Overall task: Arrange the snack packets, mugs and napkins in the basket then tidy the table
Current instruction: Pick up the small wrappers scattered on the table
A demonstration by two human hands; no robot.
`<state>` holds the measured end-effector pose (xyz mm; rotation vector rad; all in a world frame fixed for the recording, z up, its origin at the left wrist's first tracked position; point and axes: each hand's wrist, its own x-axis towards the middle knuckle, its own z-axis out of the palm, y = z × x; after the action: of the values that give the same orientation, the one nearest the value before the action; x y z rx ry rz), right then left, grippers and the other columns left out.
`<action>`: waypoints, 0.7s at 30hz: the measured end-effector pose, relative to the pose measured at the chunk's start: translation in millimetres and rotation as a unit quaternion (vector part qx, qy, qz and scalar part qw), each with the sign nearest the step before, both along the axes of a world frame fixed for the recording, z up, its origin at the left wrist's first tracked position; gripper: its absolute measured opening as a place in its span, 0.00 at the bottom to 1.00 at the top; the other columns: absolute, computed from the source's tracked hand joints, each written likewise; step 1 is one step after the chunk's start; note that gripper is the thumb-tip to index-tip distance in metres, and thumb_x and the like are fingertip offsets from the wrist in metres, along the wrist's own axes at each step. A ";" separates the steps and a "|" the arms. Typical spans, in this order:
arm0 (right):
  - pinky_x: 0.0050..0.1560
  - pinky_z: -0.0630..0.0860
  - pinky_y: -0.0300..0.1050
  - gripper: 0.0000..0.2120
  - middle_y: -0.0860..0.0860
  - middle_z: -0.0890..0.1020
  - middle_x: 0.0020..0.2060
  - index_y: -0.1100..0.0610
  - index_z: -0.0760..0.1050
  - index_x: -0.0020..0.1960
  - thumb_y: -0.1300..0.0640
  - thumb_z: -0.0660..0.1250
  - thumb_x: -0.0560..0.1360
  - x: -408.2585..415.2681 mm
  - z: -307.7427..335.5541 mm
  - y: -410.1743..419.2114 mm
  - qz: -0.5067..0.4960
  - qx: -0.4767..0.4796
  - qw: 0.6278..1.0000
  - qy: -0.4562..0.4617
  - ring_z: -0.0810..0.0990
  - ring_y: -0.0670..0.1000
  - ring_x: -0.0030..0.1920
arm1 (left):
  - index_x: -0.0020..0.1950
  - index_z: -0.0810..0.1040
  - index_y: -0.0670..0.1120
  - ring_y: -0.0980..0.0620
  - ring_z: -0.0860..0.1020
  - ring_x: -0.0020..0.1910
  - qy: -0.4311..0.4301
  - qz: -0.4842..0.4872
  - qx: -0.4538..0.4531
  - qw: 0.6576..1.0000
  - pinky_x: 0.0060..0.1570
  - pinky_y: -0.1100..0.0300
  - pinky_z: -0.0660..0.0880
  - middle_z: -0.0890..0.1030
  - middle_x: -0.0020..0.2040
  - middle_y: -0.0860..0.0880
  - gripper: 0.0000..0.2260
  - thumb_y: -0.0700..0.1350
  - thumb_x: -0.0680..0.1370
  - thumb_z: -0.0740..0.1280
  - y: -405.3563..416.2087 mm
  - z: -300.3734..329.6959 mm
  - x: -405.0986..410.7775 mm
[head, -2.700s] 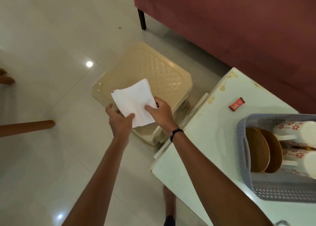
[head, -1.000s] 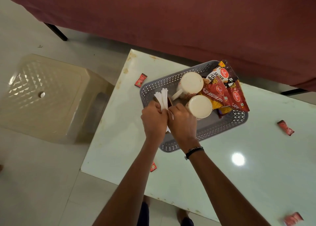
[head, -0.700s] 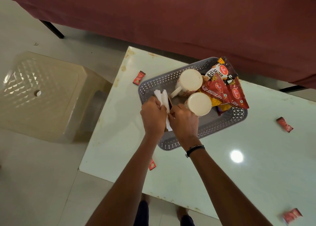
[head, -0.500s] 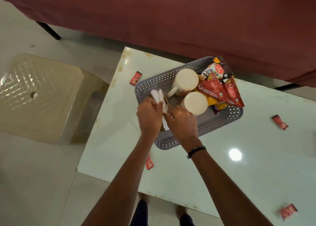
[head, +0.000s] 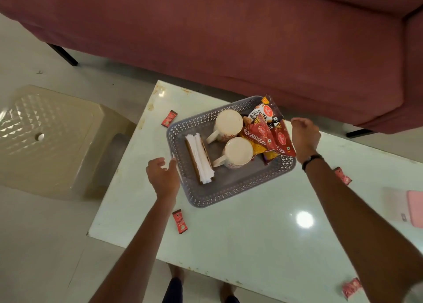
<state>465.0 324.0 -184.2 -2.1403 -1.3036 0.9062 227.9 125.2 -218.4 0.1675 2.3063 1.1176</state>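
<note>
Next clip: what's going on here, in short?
A person is packing a grey perforated plastic basket on a pale table. Two white mugs, red snack packets and a stack of white napkins already sit inside. The left hand and right hand flank the basket's ends, empty. Small red sachets lie scattered on the table.
</note>
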 end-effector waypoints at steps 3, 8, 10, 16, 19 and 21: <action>0.53 0.73 0.54 0.16 0.55 0.82 0.42 0.58 0.78 0.39 0.49 0.60 0.77 6.5 -10.4 24.6 0.038 -0.122 0.989 0.071 0.79 0.60 0.51 | 0.41 0.77 0.44 0.46 0.77 0.47 -0.131 0.012 -0.026 0.991 0.49 0.54 0.74 0.79 0.42 0.46 0.09 0.47 0.77 0.63 4.5 -2.6 -3.1; 0.35 0.71 0.41 0.15 0.51 0.79 0.35 0.54 0.74 0.38 0.49 0.59 0.80 3.8 -19.5 41.3 0.041 -0.197 0.962 0.186 0.77 0.50 0.35 | 0.40 0.74 0.44 0.53 0.75 0.36 -0.308 0.084 0.044 0.947 0.40 0.63 0.72 0.77 0.36 0.47 0.14 0.49 0.81 0.57 11.5 -1.3 -6.1; 0.34 0.71 0.41 0.15 0.51 0.80 0.33 0.55 0.74 0.39 0.49 0.58 0.80 3.6 -23.2 47.2 0.029 -0.220 0.950 0.219 0.78 0.49 0.33 | 0.41 0.75 0.44 0.54 0.76 0.35 -0.330 0.092 0.066 0.937 0.41 0.62 0.73 0.79 0.32 0.49 0.15 0.51 0.81 0.57 10.8 -6.3 -7.6; 0.57 0.78 0.53 0.10 0.57 0.82 0.43 0.60 0.76 0.52 0.55 0.63 0.77 10.7 -46.5 59.2 0.040 -0.244 0.935 0.253 0.81 0.53 0.37 | 0.36 0.73 0.46 0.59 0.65 0.16 -0.347 0.081 0.048 0.933 0.28 0.64 0.62 0.70 0.17 0.55 0.20 0.55 0.81 0.54 25.3 -19.0 -11.5; 0.61 0.75 0.55 0.09 0.58 0.82 0.41 0.62 0.76 0.51 0.57 0.65 0.74 22.9 -58.3 57.8 0.029 -0.242 0.936 0.255 0.81 0.55 0.39 | 0.32 0.67 0.48 0.57 0.60 0.20 -0.331 0.084 0.037 0.939 0.27 0.63 0.57 0.65 0.22 0.52 0.20 0.57 0.80 0.55 28.3 -18.6 -9.8; 0.61 0.75 0.58 0.14 0.61 0.84 0.48 0.62 0.78 0.53 0.55 0.69 0.71 33.7 -63.4 51.3 0.015 -0.238 0.932 0.272 0.82 0.57 0.44 | 0.31 0.65 0.48 0.57 0.59 0.19 -0.324 0.084 0.035 0.942 0.26 0.62 0.56 0.63 0.22 0.52 0.21 0.57 0.80 0.56 29.9 -16.3 -7.7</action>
<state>498.8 375.3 -247.5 -1.9628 -0.8933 1.8214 220.2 155.1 -234.7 -0.3346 1.7121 1.1265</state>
